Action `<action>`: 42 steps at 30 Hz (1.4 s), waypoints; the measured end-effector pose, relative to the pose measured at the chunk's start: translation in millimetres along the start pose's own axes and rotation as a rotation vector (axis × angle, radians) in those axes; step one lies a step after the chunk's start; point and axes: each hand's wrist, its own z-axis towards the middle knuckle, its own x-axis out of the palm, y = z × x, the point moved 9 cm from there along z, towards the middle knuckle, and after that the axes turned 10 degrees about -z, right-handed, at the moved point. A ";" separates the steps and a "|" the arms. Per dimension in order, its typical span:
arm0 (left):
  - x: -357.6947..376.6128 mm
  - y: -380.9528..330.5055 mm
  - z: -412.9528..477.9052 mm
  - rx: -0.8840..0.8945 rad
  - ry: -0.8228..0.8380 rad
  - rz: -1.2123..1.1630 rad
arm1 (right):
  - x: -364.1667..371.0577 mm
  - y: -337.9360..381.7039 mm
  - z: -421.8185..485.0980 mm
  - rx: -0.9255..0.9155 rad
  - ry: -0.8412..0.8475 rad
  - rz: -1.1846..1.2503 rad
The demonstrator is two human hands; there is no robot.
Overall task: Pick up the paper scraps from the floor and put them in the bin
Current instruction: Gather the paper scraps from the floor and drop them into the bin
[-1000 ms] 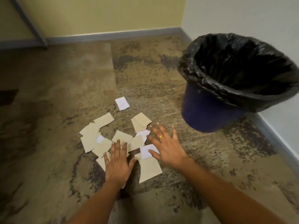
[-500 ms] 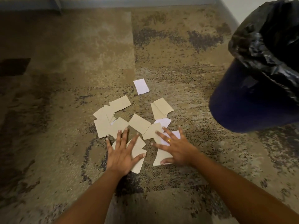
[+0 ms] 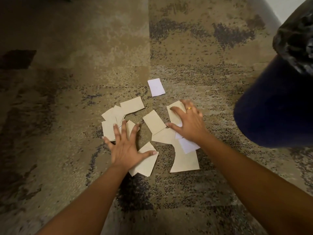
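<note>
Several tan and white paper scraps lie scattered on the patterned carpet. My left hand rests flat on the left group of tan scraps, fingers spread, thumb across a tan piece. My right hand lies spread over the right group, fingertips on a tan scrap and palm over a white one. One white scrap lies alone farther out. The dark blue bin with a black liner stands at the right, partly cut off by the frame.
Brown and grey mottled carpet stretches all around the scraps. A strip of wall base shows at the top right behind the bin.
The view has dropped closer to the floor and the bin has slid toward the right edge. Both hands have moved forward over the scraps, the right one reaching farther out.
</note>
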 end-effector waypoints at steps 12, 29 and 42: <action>4.9 -5.1 -14.3 -0.034 0.068 0.058 | 39.1 21.1 0.7 -0.097 0.344 -0.101; 13.4 -18.0 -49.8 0.015 0.163 0.075 | 57.9 14.0 -104.3 -0.375 0.612 -0.349; 0.2 -27.8 -55.5 -0.063 0.021 -0.136 | 36.1 19.5 -113.3 -0.239 0.479 -0.225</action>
